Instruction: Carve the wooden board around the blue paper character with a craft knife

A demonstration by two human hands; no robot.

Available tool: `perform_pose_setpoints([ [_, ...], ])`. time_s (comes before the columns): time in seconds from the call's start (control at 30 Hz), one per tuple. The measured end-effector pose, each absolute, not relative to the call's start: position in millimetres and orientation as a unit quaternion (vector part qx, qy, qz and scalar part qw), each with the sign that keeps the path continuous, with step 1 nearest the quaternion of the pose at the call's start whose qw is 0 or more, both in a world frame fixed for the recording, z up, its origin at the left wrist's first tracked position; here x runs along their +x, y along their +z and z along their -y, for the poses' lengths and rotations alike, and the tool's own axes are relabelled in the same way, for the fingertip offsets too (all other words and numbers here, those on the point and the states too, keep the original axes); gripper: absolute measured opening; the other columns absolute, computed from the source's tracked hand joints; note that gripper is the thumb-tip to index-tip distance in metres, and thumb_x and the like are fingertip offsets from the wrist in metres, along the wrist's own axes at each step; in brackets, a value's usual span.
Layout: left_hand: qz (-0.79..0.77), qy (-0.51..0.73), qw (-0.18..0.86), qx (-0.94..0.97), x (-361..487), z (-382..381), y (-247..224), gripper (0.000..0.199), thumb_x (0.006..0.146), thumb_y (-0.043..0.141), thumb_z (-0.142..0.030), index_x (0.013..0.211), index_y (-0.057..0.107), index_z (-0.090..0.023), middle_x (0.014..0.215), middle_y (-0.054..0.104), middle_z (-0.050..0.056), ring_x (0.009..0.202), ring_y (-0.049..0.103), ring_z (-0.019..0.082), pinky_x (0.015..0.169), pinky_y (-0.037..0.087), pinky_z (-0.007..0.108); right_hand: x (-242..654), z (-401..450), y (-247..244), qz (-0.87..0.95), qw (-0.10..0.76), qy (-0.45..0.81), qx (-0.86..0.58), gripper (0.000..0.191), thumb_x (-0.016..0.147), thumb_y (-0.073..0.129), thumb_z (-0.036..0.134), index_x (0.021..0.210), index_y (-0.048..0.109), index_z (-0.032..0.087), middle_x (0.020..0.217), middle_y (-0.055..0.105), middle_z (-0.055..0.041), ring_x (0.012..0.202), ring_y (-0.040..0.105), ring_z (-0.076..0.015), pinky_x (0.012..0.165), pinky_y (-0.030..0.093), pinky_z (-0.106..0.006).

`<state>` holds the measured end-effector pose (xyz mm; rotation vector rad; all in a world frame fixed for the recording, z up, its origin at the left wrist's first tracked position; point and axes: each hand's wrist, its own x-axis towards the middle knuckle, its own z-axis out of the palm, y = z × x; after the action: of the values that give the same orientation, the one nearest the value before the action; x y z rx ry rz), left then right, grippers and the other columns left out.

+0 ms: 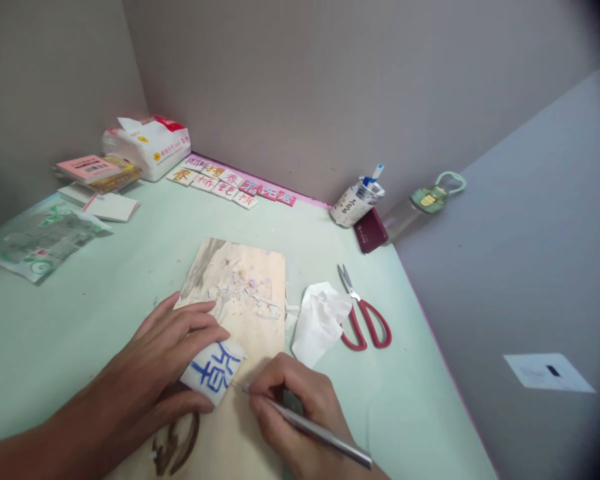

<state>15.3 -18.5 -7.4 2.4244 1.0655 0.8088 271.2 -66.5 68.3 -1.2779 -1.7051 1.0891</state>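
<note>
A small white square block with a blue painted character lies tilted on a wooden board. My left hand is closed round it, fingers along the upper edge and thumb at the lower edge. In my right hand is a slim silver carving knife, held like a pen. Its tip points at the block's right edge; whether it touches, I cannot tell. Shavings litter the board's far part. A dark brown curved mark shows on the board below my left hand.
Right of the board lie a crumpled tissue and red-handled scissors. Along the back stand a tissue pack, several character tiles, a pen cup and a bottle. A plastic packet lies at left.
</note>
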Motion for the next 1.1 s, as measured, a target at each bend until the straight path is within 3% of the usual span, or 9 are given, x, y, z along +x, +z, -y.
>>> perform_pose_setpoints([
  [0.5, -0.374, 0.296, 0.192, 0.857, 16, 19, -7, 0.046, 0.101, 0.073, -0.036, 0.145, 0.059, -0.036, 0.140, 0.070, 0.002, 0.150, 0.059, 0.029, 0.141, 0.018, 0.048, 269, 71, 63, 0.752, 0.358, 0.321, -0.451, 0.011, 0.097, 0.058, 0.013, 0.094, 0.058, 0.024, 0.082, 0.065, 0.0031, 0.063, 0.057, -0.0102, 0.061, 0.048, -0.019],
  [0.83, -0.373, 0.298, 0.190, 0.858, 15, 19, -8, 0.050, 0.098, 0.076, -0.037, 0.145, 0.058, -0.036, 0.140, 0.070, 0.000, 0.150, 0.058, 0.029, 0.141, 0.017, 0.045, 289, 68, 66, 0.743, 0.332, 0.433, -0.389, 0.013, 0.108, 0.067, 0.020, 0.097, 0.073, 0.023, 0.095, 0.070, -0.0024, 0.084, 0.069, -0.0142, 0.076, 0.057, -0.023],
  [0.9, -0.375, 0.298, 0.192, 0.857, 14, 20, -8, 0.051, 0.097, 0.077, -0.036, 0.145, 0.057, -0.036, 0.140, 0.069, 0.000, 0.150, 0.058, 0.028, 0.141, 0.015, 0.045, 299, 65, 77, 0.731, 0.306, 0.472, -0.387, 0.015, 0.109, 0.064, 0.017, 0.111, 0.077, 0.025, 0.107, 0.075, -0.0058, 0.098, 0.074, -0.0173, 0.089, 0.061, -0.028],
  [0.97, -0.376, 0.296, 0.195, 0.856, 14, 20, -8, 0.052, 0.097, 0.076, -0.034, 0.146, 0.057, -0.036, 0.140, 0.068, 0.000, 0.151, 0.057, 0.028, 0.141, 0.015, 0.045, 309, 62, 86, 0.740, 0.261, 0.512, -0.350, 0.039, 0.111, 0.065, 0.020, 0.149, 0.065, 0.029, 0.133, 0.072, -0.0124, 0.120, 0.073, -0.0220, 0.107, 0.060, -0.038],
  [1.03, -0.376, 0.294, 0.198, 0.856, 14, 20, -8, 0.054, 0.096, 0.075, -0.031, 0.147, 0.057, -0.036, 0.141, 0.067, 0.001, 0.151, 0.056, 0.028, 0.141, 0.016, 0.047, 319, 59, 91, 0.745, 0.220, 0.559, -0.290, 0.068, 0.109, 0.074, 0.029, 0.170, 0.044, 0.034, 0.144, 0.065, -0.0158, 0.127, 0.070, -0.0244, 0.110, 0.060, -0.041],
  [1.1, -0.375, 0.293, 0.198, 0.857, 13, 21, -8, 0.055, 0.096, 0.075, -0.031, 0.147, 0.057, -0.037, 0.142, 0.067, 0.001, 0.151, 0.056, 0.029, 0.140, 0.018, 0.048, 326, 58, 91, 0.731, 0.211, 0.592, -0.266, 0.076, 0.109, 0.075, 0.041, 0.174, 0.036, 0.037, 0.146, 0.061, -0.0166, 0.126, 0.070, -0.0255, 0.106, 0.062, -0.039],
])
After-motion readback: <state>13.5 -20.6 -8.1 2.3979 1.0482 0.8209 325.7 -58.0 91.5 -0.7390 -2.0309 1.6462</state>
